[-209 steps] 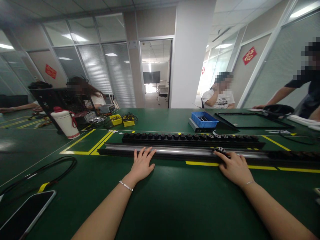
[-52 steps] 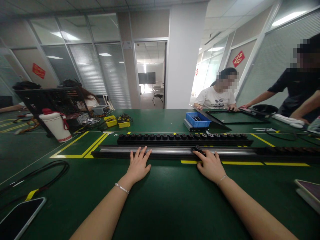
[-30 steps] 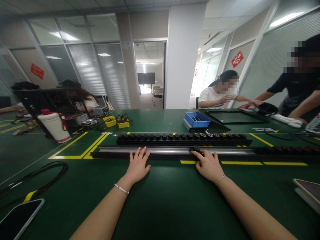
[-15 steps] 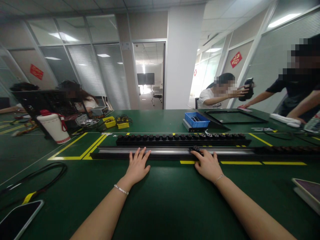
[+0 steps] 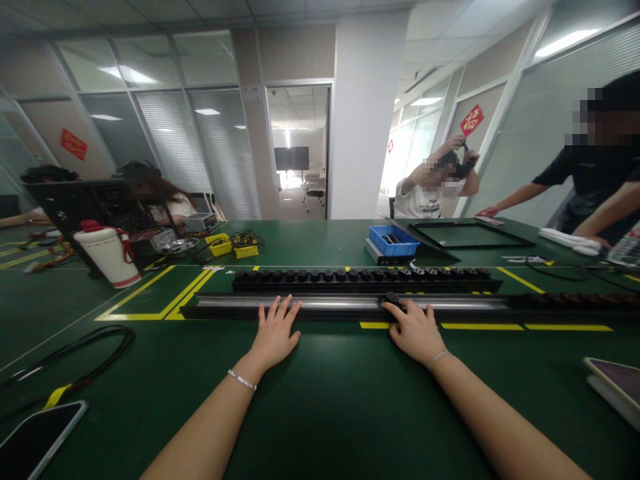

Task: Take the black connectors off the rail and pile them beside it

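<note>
A long black rail with a silvery metal strip point(image 5: 330, 303) runs left to right in front of me. My left hand point(image 5: 274, 333) lies with spread fingers, its fingertips on the front of the rail. Further right, my right hand point(image 5: 414, 327) rests against the same rail with its fingers apart. Its index finger touches a small black round-topped part point(image 5: 391, 296) that sits on the strip; the hand partly hides this part. Just behind the rail stands a second black bar point(image 5: 365, 277) carrying a row of similar round black parts.
More dark parts point(image 5: 575, 301) line the right end. A blue bin point(image 5: 394, 241), yellow trays point(image 5: 219, 244), a black frame point(image 5: 475, 243) and a white bottle point(image 5: 107, 255) stand further back. Phones point(image 5: 43, 440) and cables point(image 5: 113, 343) lie nearer. Other people are around the table.
My hands and the black part have not visibly moved. Across the table, a seated person has raised a dark object from in front of them up to their head.
</note>
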A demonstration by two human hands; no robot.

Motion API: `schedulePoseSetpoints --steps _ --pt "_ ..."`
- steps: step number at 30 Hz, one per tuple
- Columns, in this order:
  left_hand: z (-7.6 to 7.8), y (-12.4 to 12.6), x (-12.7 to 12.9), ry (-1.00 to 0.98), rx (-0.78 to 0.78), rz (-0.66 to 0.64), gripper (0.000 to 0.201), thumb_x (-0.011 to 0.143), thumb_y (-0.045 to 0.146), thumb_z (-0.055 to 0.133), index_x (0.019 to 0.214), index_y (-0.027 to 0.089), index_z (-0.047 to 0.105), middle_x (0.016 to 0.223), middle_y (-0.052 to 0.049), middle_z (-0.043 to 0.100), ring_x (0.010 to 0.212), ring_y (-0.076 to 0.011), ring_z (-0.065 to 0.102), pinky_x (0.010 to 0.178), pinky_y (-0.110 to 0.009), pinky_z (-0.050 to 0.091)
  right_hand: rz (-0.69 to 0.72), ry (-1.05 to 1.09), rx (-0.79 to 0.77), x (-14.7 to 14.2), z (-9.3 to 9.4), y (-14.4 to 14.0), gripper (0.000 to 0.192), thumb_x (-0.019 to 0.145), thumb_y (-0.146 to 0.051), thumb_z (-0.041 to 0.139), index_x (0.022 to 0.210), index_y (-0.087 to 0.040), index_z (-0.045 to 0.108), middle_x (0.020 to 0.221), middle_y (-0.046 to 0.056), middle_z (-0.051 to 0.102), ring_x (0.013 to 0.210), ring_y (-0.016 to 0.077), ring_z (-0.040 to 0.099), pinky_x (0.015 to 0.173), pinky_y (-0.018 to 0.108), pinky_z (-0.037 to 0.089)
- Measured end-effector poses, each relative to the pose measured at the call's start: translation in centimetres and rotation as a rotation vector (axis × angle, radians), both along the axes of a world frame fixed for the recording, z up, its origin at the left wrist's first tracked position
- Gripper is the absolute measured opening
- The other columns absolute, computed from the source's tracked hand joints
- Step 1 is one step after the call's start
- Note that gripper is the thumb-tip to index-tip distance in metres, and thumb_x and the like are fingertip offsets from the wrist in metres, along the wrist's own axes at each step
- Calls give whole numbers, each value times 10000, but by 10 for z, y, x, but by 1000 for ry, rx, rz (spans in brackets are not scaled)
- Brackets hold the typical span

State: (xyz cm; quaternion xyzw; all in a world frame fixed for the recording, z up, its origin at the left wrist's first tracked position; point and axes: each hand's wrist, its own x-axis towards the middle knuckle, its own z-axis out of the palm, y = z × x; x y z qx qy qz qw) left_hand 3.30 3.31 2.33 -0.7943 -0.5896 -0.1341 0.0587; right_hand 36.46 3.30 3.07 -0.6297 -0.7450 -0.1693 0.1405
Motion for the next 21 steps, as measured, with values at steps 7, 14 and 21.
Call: schedulePoseSetpoints --steps 7,14,21 --pt "3 -2 1 0 -13 0 627 793 326 478 1387 290 281 1480 -40 235 1357 -296 130 1053 -600 61 0 9 -18 0 1 -1 475 771 -210 426 1236 -289 488 1092 106 508 1053 257 452 946 613 214" --pt "-1 0 1 3 10 2 634 782 306 486 1384 288 288 1477 -41 243 1353 -299 142 1052 -600 60 -9 8 -22 0 0 -1 489 766 -214 430 1246 -289 479 1092 101 504 1050 245 449 952 599 211" --pt "-3 1 0 3 14 2 643 778 306 484 1387 292 277 1481 -35 233 1354 -295 138 1049 -602 59 1 22 -34 1 0 -1 490 769 -211 424 1248 -292 481 1111 103 502 1062 246 448 951 611 211"
